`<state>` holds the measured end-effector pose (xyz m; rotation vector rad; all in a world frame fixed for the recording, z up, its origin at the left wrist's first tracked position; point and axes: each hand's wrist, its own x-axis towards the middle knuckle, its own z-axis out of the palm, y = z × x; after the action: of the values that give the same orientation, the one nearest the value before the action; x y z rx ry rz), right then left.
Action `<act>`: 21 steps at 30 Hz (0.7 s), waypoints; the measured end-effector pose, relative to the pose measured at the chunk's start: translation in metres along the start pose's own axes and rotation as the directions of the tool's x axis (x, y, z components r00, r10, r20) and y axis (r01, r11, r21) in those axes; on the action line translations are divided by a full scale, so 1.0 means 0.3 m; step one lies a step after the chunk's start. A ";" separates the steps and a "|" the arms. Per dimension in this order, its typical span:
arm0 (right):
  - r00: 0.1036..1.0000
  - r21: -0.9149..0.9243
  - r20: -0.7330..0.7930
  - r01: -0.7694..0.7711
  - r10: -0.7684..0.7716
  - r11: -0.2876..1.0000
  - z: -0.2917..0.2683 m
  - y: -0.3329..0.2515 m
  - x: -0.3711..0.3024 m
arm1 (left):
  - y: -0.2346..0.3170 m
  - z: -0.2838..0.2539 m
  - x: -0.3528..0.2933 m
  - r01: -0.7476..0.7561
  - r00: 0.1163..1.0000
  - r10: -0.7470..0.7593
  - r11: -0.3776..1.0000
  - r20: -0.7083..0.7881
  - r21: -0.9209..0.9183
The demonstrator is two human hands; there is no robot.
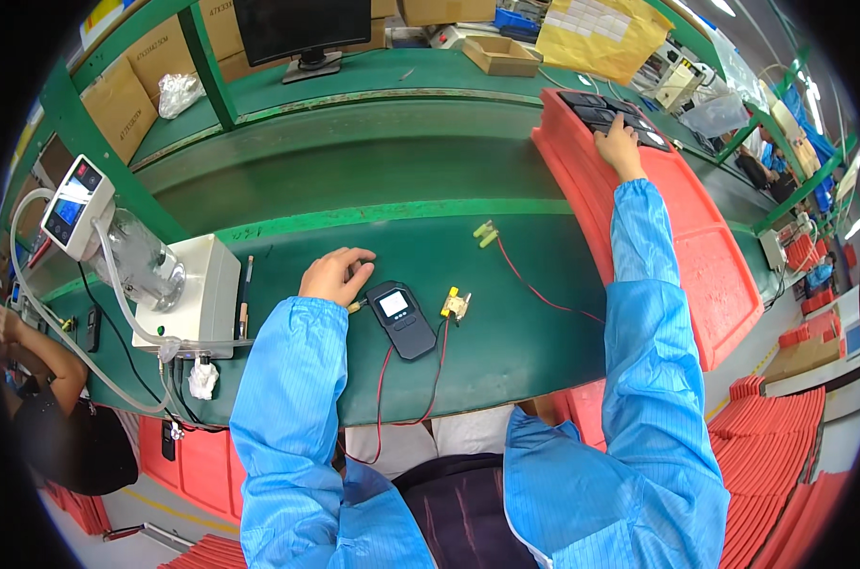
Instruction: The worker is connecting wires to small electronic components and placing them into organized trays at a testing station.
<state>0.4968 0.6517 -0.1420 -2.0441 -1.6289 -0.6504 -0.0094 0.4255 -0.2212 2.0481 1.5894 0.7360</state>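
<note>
My left hand (331, 276) rests on the green bench with thumb and fingers apart, holding nothing. Close by its thumb, a small yellow connector (356, 306) sits at the corner of a black handheld meter (402, 321) whose small screen is lit. Red and dark wires run from the meter's lower end; one leads up to a yellow connector with a brass-coloured part (456, 303). My right hand (620, 148) reaches far right, index finger stretched onto several black devices (599, 116) at the far end of a red plastic tray (672, 223). It has not visibly closed round any of them.
At left stand a white box (201, 284) and a clear jar (144, 261) with a display unit and tubing. A pale green connector (487, 233) trails a red wire. A monitor (302, 28) and an open carton (501, 57) occupy the shelf. Another person's arm (46, 356) shows at left.
</note>
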 end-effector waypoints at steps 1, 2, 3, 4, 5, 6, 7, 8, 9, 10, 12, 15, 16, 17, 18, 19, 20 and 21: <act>0.999 0.035 0.035 -0.015 0.014 0.999 -0.024 -0.023 -0.008 | -0.007 0.000 -0.003 0.006 1.000 -0.006 1.000 0.001 0.003; 0.999 0.038 0.039 -0.014 0.012 0.999 -0.047 -0.047 -0.018 | -0.013 0.001 -0.005 -0.002 1.000 0.002 1.000 -0.003 0.012; 0.999 0.023 0.036 -0.013 0.012 1.000 -0.078 -0.059 -0.028 | -0.014 0.006 -0.002 -0.015 1.000 0.015 1.000 -0.003 0.019; 0.999 0.009 0.033 -0.012 0.012 1.000 -0.099 -0.068 -0.038 | -0.013 0.010 0.001 -0.029 1.000 0.029 0.999 -0.004 0.026; 0.999 -0.005 0.030 -0.011 0.011 1.000 -0.114 -0.083 -0.054 | -0.013 0.015 0.004 -0.030 1.000 0.030 0.999 -0.002 0.025; 0.999 -0.007 0.031 -0.013 0.014 1.000 -0.120 -0.094 -0.075 | -0.011 0.018 0.006 -0.041 0.999 0.041 0.999 -0.003 0.029; 0.999 -0.044 -0.035 0.019 -0.020 0.999 -0.124 -0.107 -0.097 | -0.010 0.021 0.007 -0.051 0.999 0.051 0.998 -0.004 0.033; 0.993 -0.085 -0.101 0.048 -0.057 0.995 -0.126 -0.111 -0.111 | -0.005 0.022 0.009 -0.062 0.998 0.062 0.997 -0.007 0.037; 0.982 -0.126 -0.165 0.075 -0.095 0.989 -0.132 -0.116 -0.118 | -0.004 0.021 0.009 -0.063 0.998 0.064 0.997 -0.006 0.037; 0.982 -0.126 -0.165 0.074 -0.094 0.989 -0.136 -0.122 -0.120 | -0.006 0.016 0.007 -0.072 0.997 0.073 0.996 -0.012 0.053; 0.991 -0.130 -0.104 0.073 -0.087 0.989 -0.132 -0.116 -0.105 | 0.000 0.006 0.013 -0.095 0.995 0.098 0.992 -0.026 0.084; 0.996 -0.144 0.032 0.085 -0.081 0.986 -0.160 -0.079 -0.058 | 0.018 0.004 0.021 -0.117 0.992 0.120 0.991 -0.031 0.070; 0.986 -0.145 0.143 0.104 -0.083 0.984 -0.180 -0.081 -0.047 | 0.018 0.002 0.017 -0.121 0.992 0.124 0.990 -0.034 0.066; 0.964 -0.145 0.253 0.123 -0.083 0.982 -0.198 -0.085 -0.042 | 0.016 0.001 0.011 -0.122 0.992 0.124 0.990 -0.036 0.068; 0.964 -0.143 0.251 0.123 -0.085 0.982 -0.216 -0.090 -0.037 | 0.012 0.002 0.001 -0.093 0.995 0.094 0.993 -0.014 0.068; 0.946 -0.108 0.323 0.082 -0.043 0.991 -0.237 -0.096 -0.028 | 0.008 0.001 -0.010 -0.062 0.998 0.062 0.996 0.007 0.068; 0.919 -0.075 0.394 0.038 -0.006 0.996 -0.256 -0.105 -0.020 | 0.003 -0.002 -0.020 -0.031 0.999 0.029 0.997 0.028 0.069; 0.885 -0.049 0.465 -0.007 0.029 0.999 -0.265 -0.111 -0.022 | 0.000 -0.006 -0.029 -0.029 0.999 0.027 0.997 0.025 0.067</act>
<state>0.4563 0.6053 -0.0814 -2.3772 -1.8576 -0.1894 -0.0123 0.4172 -0.2211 2.1228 1.5956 0.6732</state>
